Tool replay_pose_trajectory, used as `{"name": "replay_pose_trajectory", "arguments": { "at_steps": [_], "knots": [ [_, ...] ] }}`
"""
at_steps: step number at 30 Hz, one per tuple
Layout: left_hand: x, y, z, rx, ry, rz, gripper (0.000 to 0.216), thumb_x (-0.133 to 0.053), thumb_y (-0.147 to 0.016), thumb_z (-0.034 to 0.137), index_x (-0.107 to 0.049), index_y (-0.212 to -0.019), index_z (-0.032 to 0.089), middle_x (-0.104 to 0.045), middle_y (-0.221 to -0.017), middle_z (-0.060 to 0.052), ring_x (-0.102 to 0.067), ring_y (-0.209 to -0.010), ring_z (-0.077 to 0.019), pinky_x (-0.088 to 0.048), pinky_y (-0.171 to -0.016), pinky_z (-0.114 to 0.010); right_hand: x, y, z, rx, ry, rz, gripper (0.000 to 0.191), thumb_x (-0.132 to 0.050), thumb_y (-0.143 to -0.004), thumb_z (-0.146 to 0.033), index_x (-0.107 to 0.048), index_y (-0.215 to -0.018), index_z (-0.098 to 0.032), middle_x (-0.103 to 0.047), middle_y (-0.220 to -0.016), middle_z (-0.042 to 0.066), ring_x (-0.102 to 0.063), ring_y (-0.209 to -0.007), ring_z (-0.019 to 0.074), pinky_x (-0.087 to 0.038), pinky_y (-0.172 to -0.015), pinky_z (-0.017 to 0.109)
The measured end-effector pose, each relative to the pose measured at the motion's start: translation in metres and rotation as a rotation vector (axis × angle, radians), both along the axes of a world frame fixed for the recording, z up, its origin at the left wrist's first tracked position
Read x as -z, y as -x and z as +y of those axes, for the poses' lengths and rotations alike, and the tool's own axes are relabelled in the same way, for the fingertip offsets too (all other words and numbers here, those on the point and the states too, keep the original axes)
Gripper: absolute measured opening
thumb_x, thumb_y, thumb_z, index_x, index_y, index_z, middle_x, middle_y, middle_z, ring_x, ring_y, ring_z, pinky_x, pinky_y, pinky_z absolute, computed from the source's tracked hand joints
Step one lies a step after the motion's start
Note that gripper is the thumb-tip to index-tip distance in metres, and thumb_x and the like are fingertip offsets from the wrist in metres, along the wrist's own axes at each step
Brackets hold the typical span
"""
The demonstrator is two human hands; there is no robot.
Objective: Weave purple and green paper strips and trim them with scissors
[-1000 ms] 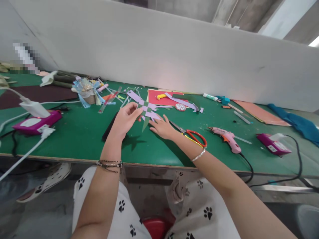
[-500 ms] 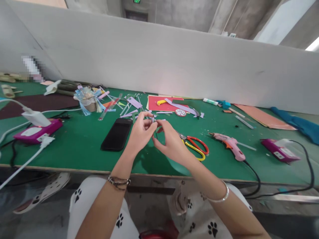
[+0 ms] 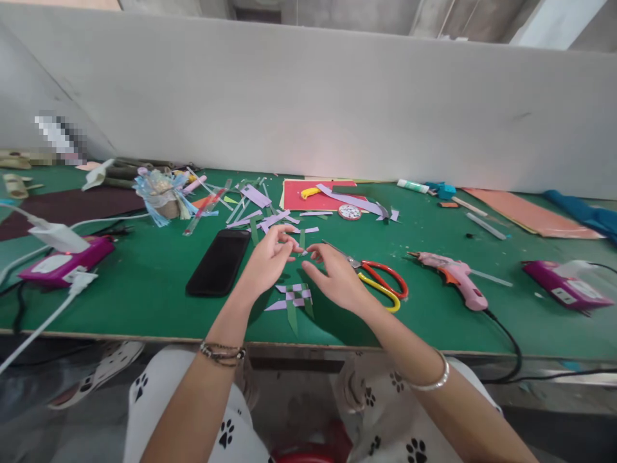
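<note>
Just above the green tabletop, my left hand (image 3: 266, 262) has its fingers loosely curled and apart, with no object visible in its grasp. Opposite it is my right hand (image 3: 335, 273), thumb and fingers apart, also holding nothing I can see. A tiny pale scrap (image 3: 303, 253) shows between the fingertips; whether it touches them is unclear. Below the hands lies a small woven piece of purple and green paper strips (image 3: 297, 296), with loose strip ends sticking out. Scissors (image 3: 385, 276) with red and yellow handles lie beside my right hand, their blades partly behind it.
A black phone (image 3: 219, 263) lies left of my hands. Loose paper strips (image 3: 255, 196), red paper (image 3: 294, 194) and a yellow-handled cutter (image 3: 310, 192) lie behind. A pink glue gun (image 3: 456, 276) is at right. Purple power strips (image 3: 67, 262) with cables flank the workspace.
My hands have moved apart from their close pinch together. The woven paper piece now shows on the table below them. The view has tilted slightly downward.
</note>
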State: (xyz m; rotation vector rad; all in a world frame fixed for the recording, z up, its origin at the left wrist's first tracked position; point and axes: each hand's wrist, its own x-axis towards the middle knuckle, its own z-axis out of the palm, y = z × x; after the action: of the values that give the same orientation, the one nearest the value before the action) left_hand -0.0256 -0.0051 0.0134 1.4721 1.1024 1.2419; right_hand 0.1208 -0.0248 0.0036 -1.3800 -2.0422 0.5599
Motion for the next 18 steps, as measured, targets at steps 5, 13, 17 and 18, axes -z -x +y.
{"name": "replay_pose_trajectory", "arguments": {
  "at_steps": [5, 13, 17, 18],
  "knots": [
    [-0.016, 0.018, -0.006, -0.062, -0.126, 0.175, 0.018, -0.054, -0.072, 0.029, -0.043, -0.061, 0.019, -0.051, -0.058, 0.003, -0.054, -0.056, -0.0112, -0.043, -0.059, -0.023, 0.001, 0.005, -0.020, -0.219, 0.044, -0.361, 0.046, -0.062, -0.077, -0.031, -0.049, -0.116, -0.012, -0.053, -0.115, 0.015, -0.046, -0.109, 0.0296, -0.040, -0.088, 0.044],
    [-0.011, 0.026, -0.010, 0.070, -0.098, 0.445, 0.018, -0.050, -0.075, 0.037, -0.054, -0.074, 0.019, -0.060, -0.074, -0.002, -0.058, -0.070, -0.0158, -0.045, -0.063, -0.025, 0.000, 0.007, -0.019, -0.348, 0.291, -0.166, 0.045, -0.054, -0.078, -0.007, -0.043, -0.121, -0.011, -0.056, -0.103, 0.011, -0.053, -0.091, 0.0186, -0.045, -0.079, 0.032],
    [-0.008, 0.023, -0.010, 0.260, 0.039, 0.503, 0.033, -0.050, -0.075, 0.043, -0.058, -0.095, 0.019, -0.064, -0.098, -0.006, -0.060, -0.086, -0.0191, -0.046, -0.068, -0.026, -0.005, -0.009, -0.012, -0.345, 0.263, 0.029, 0.044, -0.054, -0.076, -0.009, -0.044, -0.119, -0.016, -0.055, -0.091, 0.004, -0.050, -0.074, 0.0141, -0.044, -0.068, 0.029],
    [-0.008, 0.021, -0.011, 0.312, 0.072, 0.496, 0.034, -0.049, -0.075, 0.044, -0.059, -0.095, 0.019, -0.065, -0.094, -0.005, -0.060, -0.082, -0.0183, -0.046, -0.066, -0.025, -0.007, -0.013, -0.011, -0.337, 0.244, 0.077, 0.044, -0.054, -0.076, -0.011, -0.043, -0.119, -0.017, -0.054, -0.089, 0.002, -0.049, -0.072, 0.0135, -0.044, -0.066, 0.027]
  ]
}}
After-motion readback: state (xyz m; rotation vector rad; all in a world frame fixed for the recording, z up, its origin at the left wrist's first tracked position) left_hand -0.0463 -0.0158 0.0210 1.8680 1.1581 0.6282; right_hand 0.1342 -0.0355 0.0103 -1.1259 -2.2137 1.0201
